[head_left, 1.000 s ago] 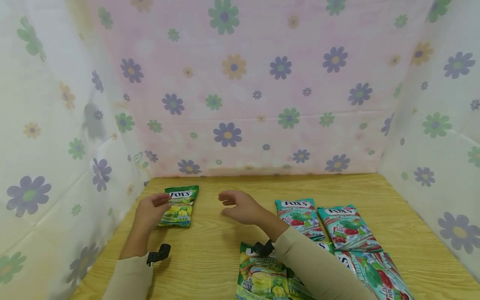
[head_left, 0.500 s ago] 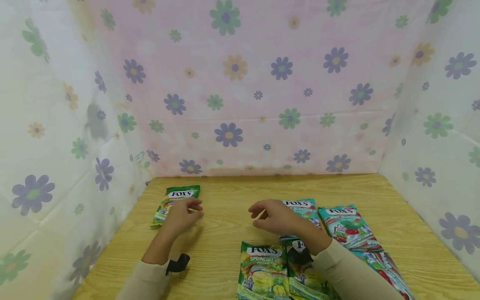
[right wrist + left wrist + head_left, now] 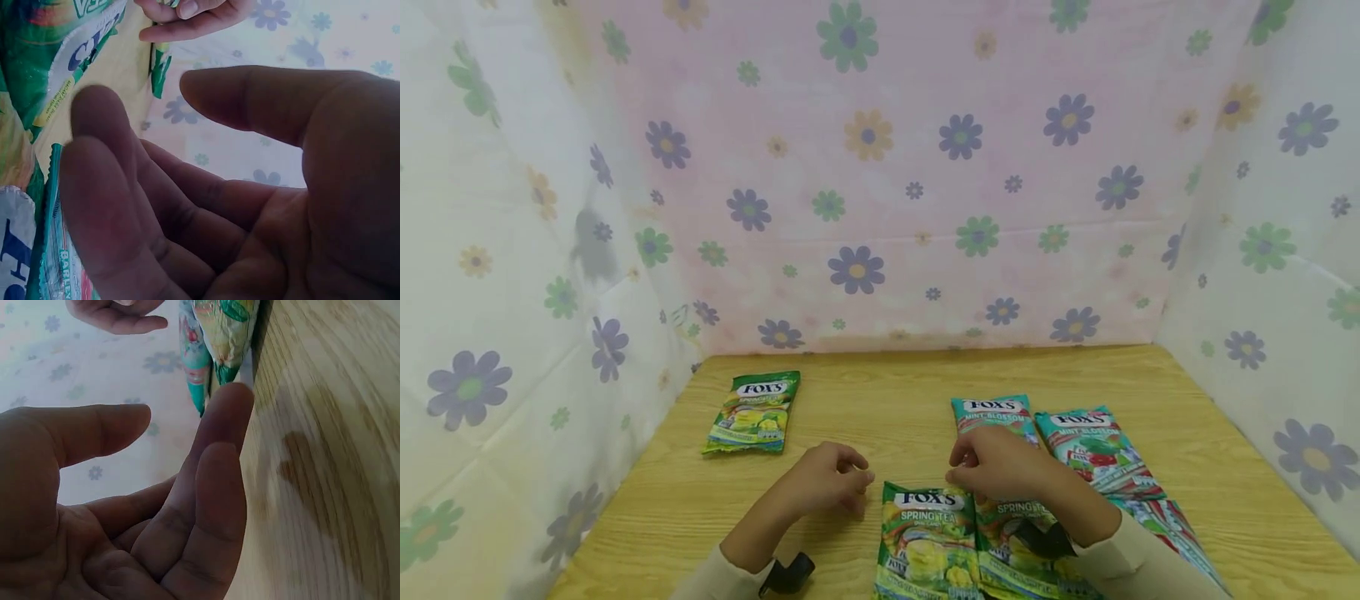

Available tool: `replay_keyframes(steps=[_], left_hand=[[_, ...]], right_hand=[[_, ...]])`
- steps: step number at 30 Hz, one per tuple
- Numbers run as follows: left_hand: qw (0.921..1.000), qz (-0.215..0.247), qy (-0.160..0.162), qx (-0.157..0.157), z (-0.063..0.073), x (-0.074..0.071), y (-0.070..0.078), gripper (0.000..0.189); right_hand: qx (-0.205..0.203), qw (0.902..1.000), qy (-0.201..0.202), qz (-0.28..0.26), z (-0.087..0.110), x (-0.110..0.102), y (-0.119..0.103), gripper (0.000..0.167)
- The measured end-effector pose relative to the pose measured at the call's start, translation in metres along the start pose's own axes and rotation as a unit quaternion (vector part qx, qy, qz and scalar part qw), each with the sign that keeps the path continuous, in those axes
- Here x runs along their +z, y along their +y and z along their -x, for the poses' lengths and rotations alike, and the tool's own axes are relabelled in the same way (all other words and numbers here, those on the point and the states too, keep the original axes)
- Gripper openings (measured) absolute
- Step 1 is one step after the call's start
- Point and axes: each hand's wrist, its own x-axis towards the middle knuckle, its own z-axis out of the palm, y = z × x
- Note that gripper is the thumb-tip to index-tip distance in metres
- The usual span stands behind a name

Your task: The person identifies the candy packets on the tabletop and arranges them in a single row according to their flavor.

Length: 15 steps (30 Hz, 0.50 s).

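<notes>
In the head view my left hand point(image 3: 831, 481) hovers over the table just left of a green Spring Tea candy bag point(image 3: 925, 546). Its fingers are loosely bent with nothing between them, as the left wrist view also shows. My right hand point(image 3: 1003, 467) is above that bag's right-hand neighbour, a second Spring Tea bag point(image 3: 1011, 542), and partly covers a teal Mint Blossom bag point(image 3: 992, 408). In the right wrist view the thumb and fingers stand apart and hold nothing. My right forearm hides part of the second green bag.
Another green candy bag point(image 3: 754, 412) lies alone at the back left of the wooden table point(image 3: 865, 392). More teal bags lie to the right, one point(image 3: 1101, 450) behind another point(image 3: 1172, 529). Flowered cloth point(image 3: 910, 208) walls in the back and both sides.
Both hands have moved right and nearer to my body, the left away from the lone green bag and the right toward the front bags. The bags lie where they were.
</notes>
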Motion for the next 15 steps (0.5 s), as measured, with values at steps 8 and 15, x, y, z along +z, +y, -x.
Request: replay_keyframes(steps=[8, 15], left_hand=[[0.9974, 0.048, -0.052, -0.016, 0.0012, 0.0093, 0.0037, 0.034], [0.9958, 0.044, -0.077, -0.025, 0.0014, 0.0117, 0.0011, 0.032]], right_hand=[[0.007, 0.9983, -0.039, -0.042, 0.0061, 0.0012, 0.0042, 0.02], [0.006, 0.9953, -0.072, -0.064, 0.0065, 0.001, 0.0054, 0.02]])
